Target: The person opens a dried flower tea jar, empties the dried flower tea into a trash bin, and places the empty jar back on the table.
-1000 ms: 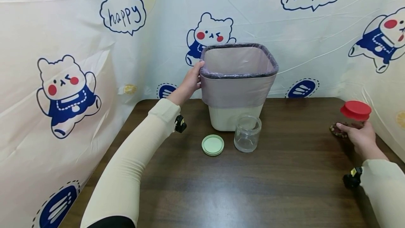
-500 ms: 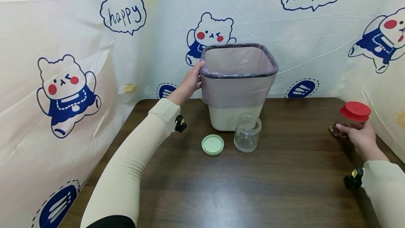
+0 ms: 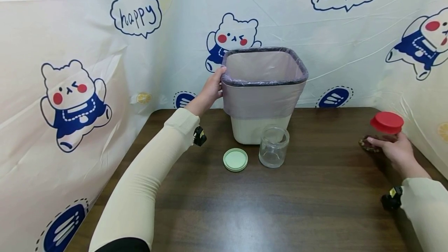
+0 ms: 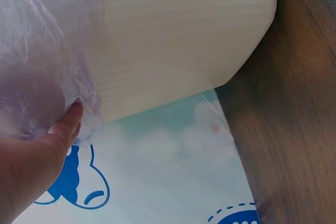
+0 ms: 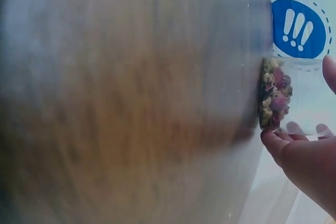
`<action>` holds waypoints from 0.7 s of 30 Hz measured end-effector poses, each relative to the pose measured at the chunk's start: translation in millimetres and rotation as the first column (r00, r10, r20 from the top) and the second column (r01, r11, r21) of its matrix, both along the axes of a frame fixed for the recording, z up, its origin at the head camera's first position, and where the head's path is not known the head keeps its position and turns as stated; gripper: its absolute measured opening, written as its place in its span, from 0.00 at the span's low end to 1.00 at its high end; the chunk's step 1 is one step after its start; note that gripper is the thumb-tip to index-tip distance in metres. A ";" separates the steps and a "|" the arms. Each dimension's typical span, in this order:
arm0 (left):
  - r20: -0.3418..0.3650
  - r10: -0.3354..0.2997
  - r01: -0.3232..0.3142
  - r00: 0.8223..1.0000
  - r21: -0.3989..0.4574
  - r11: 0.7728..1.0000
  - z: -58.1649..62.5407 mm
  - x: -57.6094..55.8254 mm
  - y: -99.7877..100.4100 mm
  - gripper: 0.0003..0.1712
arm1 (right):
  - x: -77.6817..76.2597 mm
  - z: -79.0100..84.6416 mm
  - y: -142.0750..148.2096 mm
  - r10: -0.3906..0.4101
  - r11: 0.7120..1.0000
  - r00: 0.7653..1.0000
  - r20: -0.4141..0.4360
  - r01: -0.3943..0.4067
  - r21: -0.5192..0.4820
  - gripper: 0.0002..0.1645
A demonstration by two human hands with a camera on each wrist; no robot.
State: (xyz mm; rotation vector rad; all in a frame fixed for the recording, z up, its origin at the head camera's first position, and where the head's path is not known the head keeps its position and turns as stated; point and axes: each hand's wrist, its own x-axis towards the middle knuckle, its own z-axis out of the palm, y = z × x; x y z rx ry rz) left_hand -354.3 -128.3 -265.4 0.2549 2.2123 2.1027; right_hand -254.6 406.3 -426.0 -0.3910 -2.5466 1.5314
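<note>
My left hand [image 3: 210, 88] holds the upper left side of a cream trash bin [image 3: 260, 129], near its rim. A thin purple bag [image 4: 39, 61] lines the bin and folds over the outside, and some of my fingers are hidden there. At the far right, my right hand [image 3: 400, 153] grips a clear jar with a red lid [image 3: 386, 122]. Dried flower buds [image 5: 275, 95], some pink, lie in the jar's bottom. The jar stands upright at the table surface.
An open glass jar [image 3: 273, 149] stands in front of the bin. To its left a light green lid [image 3: 235, 160] lies on the brown wooden table [image 3: 245, 213]. A printed cloth [image 3: 182, 22] hangs behind and along both sides.
My right hand has moved slightly left with the red-lidded jar. The left hand, bin, glass jar and green lid have not moved.
</note>
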 end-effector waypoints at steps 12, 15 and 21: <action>-0.006 -0.010 0.010 1.000 -0.009 1.000 0.3 0.4 0.0 0.39 | 0.3 0.8 -7.7 0.066 0.998 0.998 0.018 -0.066 0.019 0.21; -0.006 -0.010 0.010 1.000 -0.003 1.000 0.1 0.0 0.2 0.39 | 0.5 1.5 -8.8 0.080 0.996 0.996 0.026 -0.080 0.025 0.21; 0.001 0.000 0.000 1.000 0.007 1.000 -0.3 -1.0 0.2 0.39 | -0.1 3.6 -16.0 0.138 0.989 0.990 0.013 -0.138 0.042 0.23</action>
